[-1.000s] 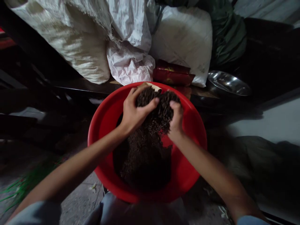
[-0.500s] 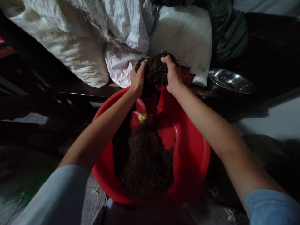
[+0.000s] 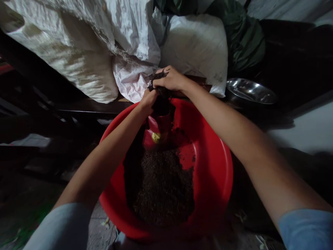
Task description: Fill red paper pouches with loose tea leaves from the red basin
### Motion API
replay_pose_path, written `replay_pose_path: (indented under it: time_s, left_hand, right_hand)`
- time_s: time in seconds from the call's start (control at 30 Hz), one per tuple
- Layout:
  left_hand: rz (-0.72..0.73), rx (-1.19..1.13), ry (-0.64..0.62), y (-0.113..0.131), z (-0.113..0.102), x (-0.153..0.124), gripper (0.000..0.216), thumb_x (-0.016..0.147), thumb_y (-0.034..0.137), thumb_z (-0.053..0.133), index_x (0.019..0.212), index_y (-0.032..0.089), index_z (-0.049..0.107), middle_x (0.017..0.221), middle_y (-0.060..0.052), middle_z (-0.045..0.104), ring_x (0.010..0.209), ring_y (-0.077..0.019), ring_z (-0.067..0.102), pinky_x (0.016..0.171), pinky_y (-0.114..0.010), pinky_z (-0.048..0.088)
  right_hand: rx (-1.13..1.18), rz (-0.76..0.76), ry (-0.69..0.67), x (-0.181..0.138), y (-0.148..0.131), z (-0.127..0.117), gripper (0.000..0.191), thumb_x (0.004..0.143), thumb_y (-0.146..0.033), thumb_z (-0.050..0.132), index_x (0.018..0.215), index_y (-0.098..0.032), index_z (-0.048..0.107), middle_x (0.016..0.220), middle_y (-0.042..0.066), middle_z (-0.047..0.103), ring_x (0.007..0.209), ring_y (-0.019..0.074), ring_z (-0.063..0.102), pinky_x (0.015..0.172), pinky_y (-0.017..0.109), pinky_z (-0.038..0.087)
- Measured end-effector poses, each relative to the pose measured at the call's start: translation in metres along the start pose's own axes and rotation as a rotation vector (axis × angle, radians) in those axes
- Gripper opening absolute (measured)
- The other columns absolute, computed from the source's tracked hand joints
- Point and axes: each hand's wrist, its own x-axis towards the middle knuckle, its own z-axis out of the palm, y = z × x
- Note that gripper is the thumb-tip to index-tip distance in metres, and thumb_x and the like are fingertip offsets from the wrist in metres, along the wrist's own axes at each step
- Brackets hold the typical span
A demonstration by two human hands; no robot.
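- The right hand [image 3: 170, 80] is curled over a clump of dark shreds [image 3: 160, 75], thumb on the near side, fingers on the far side.
- The left hand [image 3: 148, 99] is just below and beside it, against the same clump; its fingers are mostly hidden, so I cannot tell how firmly it grips.
- Both hands are together above the far side of a red basin [image 3: 212, 170].
- Below them, inside the basin, is a red bag [image 3: 157, 129] with a yellow label [image 3: 156, 137]; its top is in deep shadow.
- A heap [image 3: 162, 189] of the shreds lies in the basin, on the near side of the bag.
- Beyond the rim, a cream sack [image 3: 88, 71], a pinkish bag [image 3: 131, 80] and a white sack [image 3: 197, 48] rest on a dark bench [image 3: 88, 108].
- A steel bowl [image 3: 251, 92] is right of the white sack, near a green bag [image 3: 244, 40].
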Motion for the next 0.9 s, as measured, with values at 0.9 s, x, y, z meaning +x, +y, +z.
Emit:
replay_pose_path:
  time_s: [0.9]
  left_hand:
    - [0.510,1.333,-0.378,0.030,-0.037,-0.059,0.043,0.103,0.043,0.042,0.109,0.020,0.077,0.108,-0.010,0.078,0.103,-0.0267,0.071,0.111,-0.050,0.043]
  right_hand:
    - [-0.326,-0.036,0.605,-0.122,0.055,0.036,0.027,0.102,-0.036,0.043,0.096,-0.020,0.064,0.102,0.009,0.071,0.096,0.0198,0.063,0.092,0.030,0.047]
